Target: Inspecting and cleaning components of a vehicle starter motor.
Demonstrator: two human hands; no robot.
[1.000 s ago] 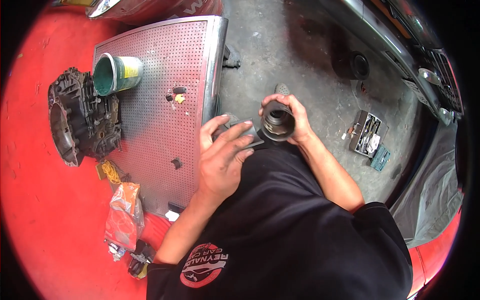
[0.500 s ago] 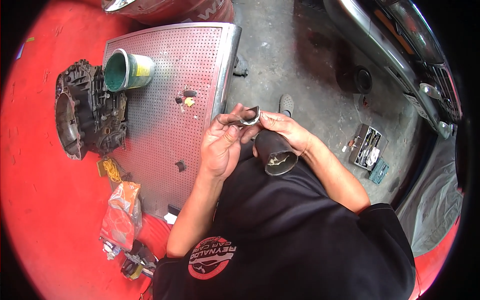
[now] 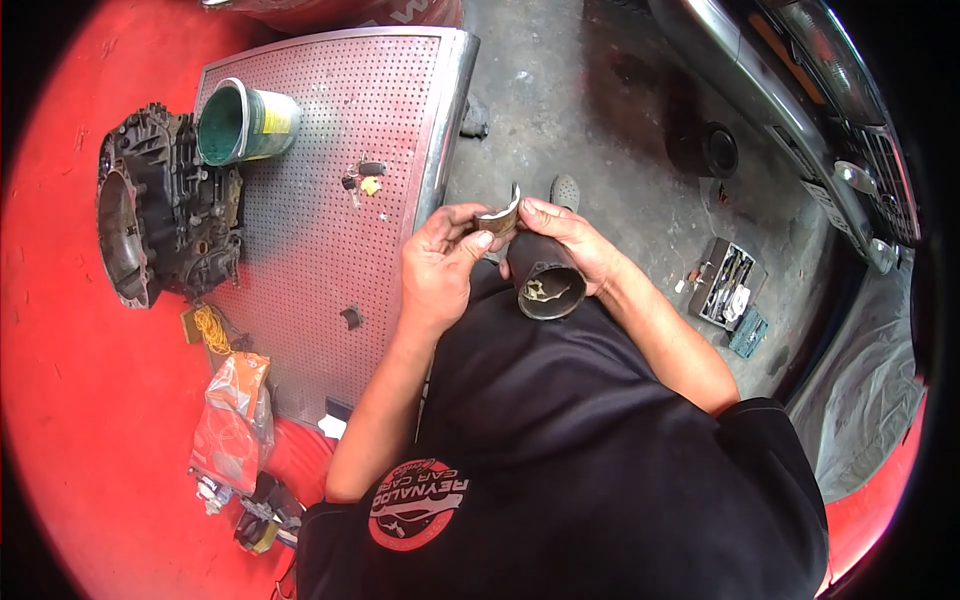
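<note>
Between the thumb and fingers of my left hand (image 3: pixel 440 262) is a curved metal piece (image 3: pixel 497 221), like a section of a tube wall, with a pale edge and a brownish face. My right hand (image 3: pixel 575 240) is wrapped round a dark tube (image 3: pixel 540 262), its open end tilted toward me. Something pale and jagged (image 3: pixel 545 291) shows inside that opening. The right thumb and forefinger are up against the curved piece's right side. A smaller dark curved piece (image 3: pixel 350 317) lies on the perforated metal table (image 3: pixel 310 240) to my left.
A green-lined bucket (image 3: pixel 225 120) lies on its side on the table near a dark gearbox housing (image 3: pixel 170 210). Keys with a yellow tag (image 3: pixel 370 186) are nearby. Plastic bags (image 3: pixel 235 420) sit lower left. At right are a toolbox (image 3: pixel 728 283) and a vehicle front (image 3: pixel 800 130).
The curved piece has been turned so that its brownish face shows more. Both hands and the tube have shifted slightly upward in the view, and the tube's opening is tipped more toward me.
</note>
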